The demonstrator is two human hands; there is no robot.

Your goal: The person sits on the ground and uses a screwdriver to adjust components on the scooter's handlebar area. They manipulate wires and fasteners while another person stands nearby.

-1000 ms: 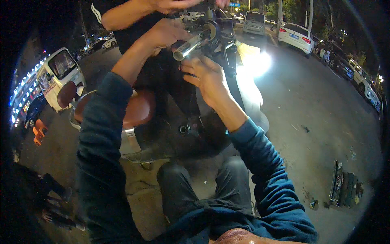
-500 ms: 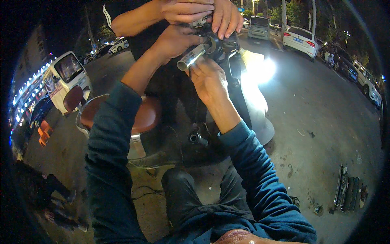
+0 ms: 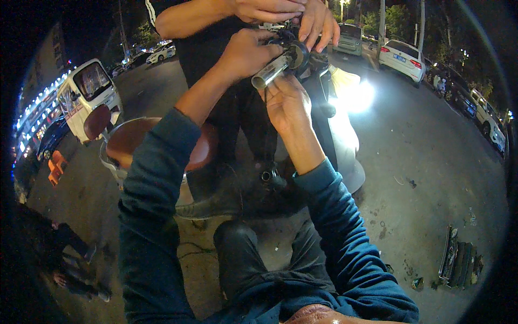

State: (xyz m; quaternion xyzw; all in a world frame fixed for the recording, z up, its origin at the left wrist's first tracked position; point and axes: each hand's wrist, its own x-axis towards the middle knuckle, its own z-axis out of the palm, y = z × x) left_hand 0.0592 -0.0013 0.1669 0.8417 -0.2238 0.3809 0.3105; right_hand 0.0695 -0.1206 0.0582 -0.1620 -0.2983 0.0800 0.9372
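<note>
The bare metal handlebar tube [image 3: 271, 71] of an electric scooter points toward me, its open end facing down and left. My left hand [image 3: 251, 54] is closed beside the tube's upper side, its fingertips by the dark fittings, and what they hold is hidden. From below, my right hand [image 3: 291, 105] has its fingers curled up against the tube. A round black part [image 3: 298, 56] sits at the tube's inner end. Another person's hands, one [image 3: 270, 9] with fingers bent and one [image 3: 318, 27] resting over the bar, are just beyond mine.
A lit headlight [image 3: 361, 96] glares on the scooter's pale front panel [image 3: 350, 156]. The brown seat [image 3: 127, 146] is at left. Dark slatted parts [image 3: 457, 259] lie on the pavement at right. A white van [image 3: 89, 97], an orange stool [image 3: 56, 167] and parked cars [image 3: 402, 59] stand around.
The hands and handlebar now appear slightly farther right in the view, as does most of the scooter. Both my hands keep their places at the tube; the other person's hands stay beyond them.
</note>
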